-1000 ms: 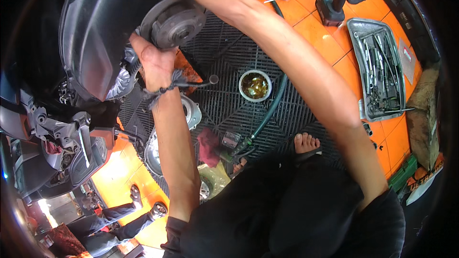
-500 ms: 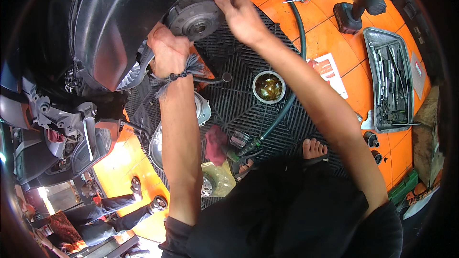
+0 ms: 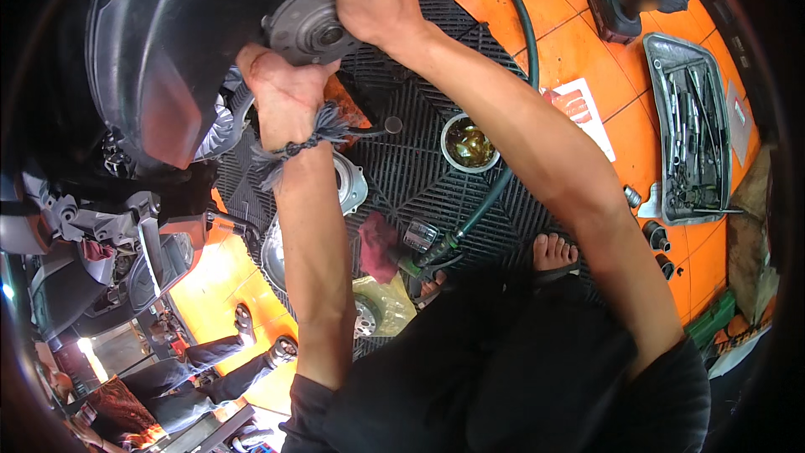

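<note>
A round grey metal drum [image 3: 312,32] with a raised centre sits at the upper middle, beside the dark body panel [image 3: 201,13] of a scooter. My left hand [image 3: 285,88], a braided cord with grey tassels at its wrist, cups the drum's lower side. Its thumb stretches along the lower rim, while its other fingers are hidden behind the drum and panel. On the drum's right edge lies my right hand [image 3: 377,0], its fingers curled over the rim. Their tips are out of sight near the top of the picture.
On the black ribbed mat [image 3: 402,138] stand a bowl of brown oily liquid [image 3: 470,144], a red cloth [image 3: 379,243] and a metal cover [image 3: 352,184]. A green hose [image 3: 486,205] crosses it. At right lie a tool tray [image 3: 692,126] and a cordless tool [image 3: 616,17]. Another person's legs [image 3: 218,373] show lower left.
My right hand has moved left and up, and its fingers now bend over the drum's edge. The drum and my left hand sit slightly farther left in the picture.
</note>
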A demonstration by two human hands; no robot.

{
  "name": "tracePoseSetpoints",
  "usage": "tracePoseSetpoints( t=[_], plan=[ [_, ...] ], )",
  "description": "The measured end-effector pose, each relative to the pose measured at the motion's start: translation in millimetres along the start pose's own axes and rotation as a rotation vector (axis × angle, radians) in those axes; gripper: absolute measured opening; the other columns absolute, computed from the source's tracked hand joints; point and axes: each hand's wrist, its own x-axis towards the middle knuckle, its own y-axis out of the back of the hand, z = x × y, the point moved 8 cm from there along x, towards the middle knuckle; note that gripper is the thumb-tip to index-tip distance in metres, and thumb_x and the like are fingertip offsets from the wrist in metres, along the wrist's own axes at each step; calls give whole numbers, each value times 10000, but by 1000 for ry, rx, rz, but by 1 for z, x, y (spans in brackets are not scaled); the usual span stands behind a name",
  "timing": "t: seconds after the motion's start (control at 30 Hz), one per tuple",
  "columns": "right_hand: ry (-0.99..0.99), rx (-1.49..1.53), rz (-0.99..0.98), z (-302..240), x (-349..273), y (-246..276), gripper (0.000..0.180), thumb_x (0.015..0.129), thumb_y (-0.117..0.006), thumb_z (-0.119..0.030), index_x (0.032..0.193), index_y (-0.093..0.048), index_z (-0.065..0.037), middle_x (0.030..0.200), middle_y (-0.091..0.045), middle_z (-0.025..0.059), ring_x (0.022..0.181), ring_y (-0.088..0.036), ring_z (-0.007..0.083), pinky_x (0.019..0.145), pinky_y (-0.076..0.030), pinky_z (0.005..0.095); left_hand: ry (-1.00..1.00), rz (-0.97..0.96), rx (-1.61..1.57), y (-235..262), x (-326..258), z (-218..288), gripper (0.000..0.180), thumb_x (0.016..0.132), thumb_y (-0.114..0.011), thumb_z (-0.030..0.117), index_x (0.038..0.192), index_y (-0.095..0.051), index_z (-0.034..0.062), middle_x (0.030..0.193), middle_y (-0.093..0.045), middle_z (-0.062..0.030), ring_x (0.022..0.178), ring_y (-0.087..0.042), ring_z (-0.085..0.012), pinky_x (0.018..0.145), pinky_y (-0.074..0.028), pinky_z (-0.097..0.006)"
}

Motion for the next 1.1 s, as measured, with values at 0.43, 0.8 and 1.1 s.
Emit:
tracePoseSetpoints(
  t=[0.43,0.8,1.1],
  plan=[
    [-375,-92,-48,28,-2,3,255,943,-438,-129,838,-581,54,741,-574,330,766,-589,525,689,-452,545,-20,167,74,8,-1,3,482,929,-420,407,1263,-603,110,1339,-578,-95,1270,-496,-315,1028,-384,-590],
    [-324,-454,156,48,-6,-7,535,965,-465,-213,1397,-304,57,1267,-380,353,1189,-382,509,1048,-258,557,-180,-97,-169,27,57,20,343,809,-715,225,1099,-668,48,1122,-699,-79,1039,-657,-266,905,-524,-397],
    [-88,-611,208,69,-1,-29,565,951,-460,-159,1399,-278,133,1298,-389,394,1235,-369,536,1084,-269,533,-1153,-15,1485,-4,43,32,409,765,-739,258,1117,-641,75,1168,-668,-50,1122,-597,-202,991,-457,-324]
  ],
)
